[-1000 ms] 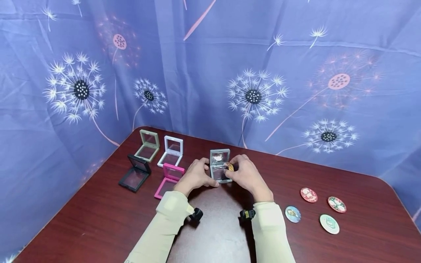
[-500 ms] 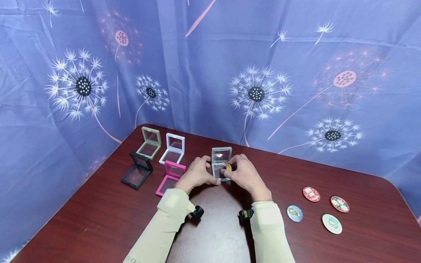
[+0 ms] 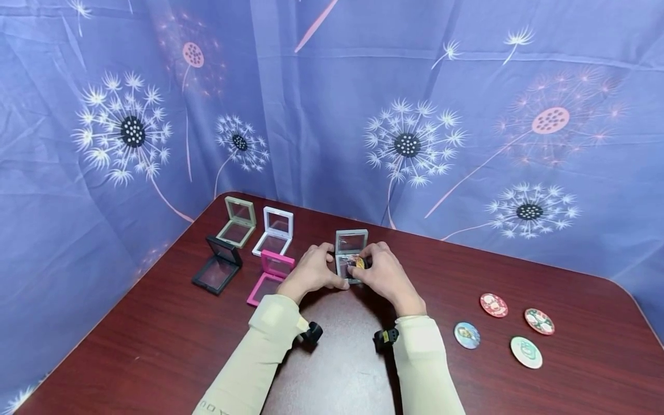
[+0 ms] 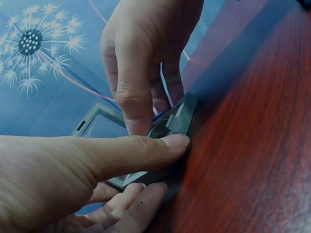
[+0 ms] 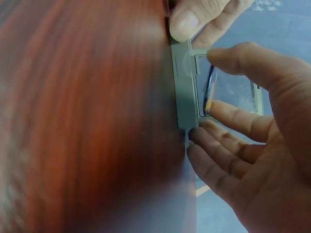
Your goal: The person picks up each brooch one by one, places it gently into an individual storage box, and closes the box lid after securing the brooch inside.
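Note:
A grey hinged display case (image 3: 351,233) with clear film windows stands open on the table between the hands, its lid raised. My left hand (image 3: 313,273) holds the base, thumb along the front edge and fingers at the left side. My right hand (image 3: 388,275) pinches a round badge (image 3: 360,263) with gold colouring between thumb and index finger. In the right wrist view the badge (image 5: 209,91) appears edge-on, tilted over the base of the case (image 5: 185,92). The other right fingers lie beside the case's side. Fingers hide much of the badge.
Left of the hands stand open cases in green (image 3: 229,235), white (image 3: 264,249), black (image 3: 199,279) and pink (image 3: 254,297). To the right lie a red badge (image 3: 494,305), a red-green patterned badge (image 3: 539,321), a blue badge (image 3: 467,335) and a pale green badge (image 3: 526,352).
The right hand has brought the badge slightly left, further over the base of the grey case. The left hand keeps its hold. The head view has shifted a little.

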Motion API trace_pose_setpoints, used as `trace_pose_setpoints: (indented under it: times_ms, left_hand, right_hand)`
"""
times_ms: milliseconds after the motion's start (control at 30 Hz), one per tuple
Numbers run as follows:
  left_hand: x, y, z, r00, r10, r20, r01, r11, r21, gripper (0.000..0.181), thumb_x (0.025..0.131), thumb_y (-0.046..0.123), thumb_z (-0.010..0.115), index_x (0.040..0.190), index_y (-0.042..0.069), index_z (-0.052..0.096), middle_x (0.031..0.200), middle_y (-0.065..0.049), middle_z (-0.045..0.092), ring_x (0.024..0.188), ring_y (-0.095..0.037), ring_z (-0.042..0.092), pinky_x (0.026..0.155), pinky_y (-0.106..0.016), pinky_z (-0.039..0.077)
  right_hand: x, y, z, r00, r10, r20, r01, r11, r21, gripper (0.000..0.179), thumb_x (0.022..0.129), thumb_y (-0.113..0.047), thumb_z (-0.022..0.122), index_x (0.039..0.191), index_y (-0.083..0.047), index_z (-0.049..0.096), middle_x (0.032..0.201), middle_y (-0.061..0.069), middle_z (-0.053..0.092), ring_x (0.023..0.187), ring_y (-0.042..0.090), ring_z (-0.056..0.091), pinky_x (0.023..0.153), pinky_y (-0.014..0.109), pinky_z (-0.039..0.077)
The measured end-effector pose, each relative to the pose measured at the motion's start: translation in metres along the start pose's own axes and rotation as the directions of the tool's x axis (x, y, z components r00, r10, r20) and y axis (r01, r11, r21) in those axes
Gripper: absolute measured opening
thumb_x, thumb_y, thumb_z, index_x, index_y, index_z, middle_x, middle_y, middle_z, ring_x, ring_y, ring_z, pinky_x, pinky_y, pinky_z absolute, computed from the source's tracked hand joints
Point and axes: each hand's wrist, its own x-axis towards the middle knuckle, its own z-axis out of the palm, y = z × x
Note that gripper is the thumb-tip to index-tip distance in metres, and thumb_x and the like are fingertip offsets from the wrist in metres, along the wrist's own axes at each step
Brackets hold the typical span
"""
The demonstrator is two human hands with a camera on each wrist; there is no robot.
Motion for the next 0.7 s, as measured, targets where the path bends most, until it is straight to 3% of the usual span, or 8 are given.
trace_pose_setpoints:
  times_ms: [267, 700]
  left_hand:
    - [-0.0001, -0.0002, -0.0007, 1.0, 0.003, 0.003, -0.003, 1.0, -0.007, 0.097, 0.068, 0.023, 0.102, 0.15, 0.004, 0.052, 0.12, -0.007, 0.06, 0.112, -0.025, 0.054, 0.1, -0.044, 0.048]
    - [0.0003, -0.0014, -0.0012, 1.0, 0.01, 0.007, -0.01, 1.0, -0.014, 0.098, 0.069, 0.024, 0.102, 0.151, 0.005, 0.052, 0.12, -0.007, 0.06, 0.109, -0.025, 0.055, 0.099, -0.043, 0.049]
  right_hand:
    - [0.0008, -0.0017, 0.003, 1.0, 0.011, -0.002, -0.011, 1.0, 0.0, 0.043, 0.092, -0.026, 0.081, 0.121, 0.002, 0.066, 0.121, 0.016, 0.056, 0.092, 0.027, 0.058, 0.088, 0.046, 0.05]
    - [0.0, -0.0038, 0.0036, 1.0, -0.011, -0.006, 0.011, 0.999, -0.033, 0.043, 0.091, -0.021, 0.085, 0.123, 0.001, 0.069, 0.125, 0.02, 0.055, 0.096, 0.032, 0.062, 0.091, 0.049, 0.052]
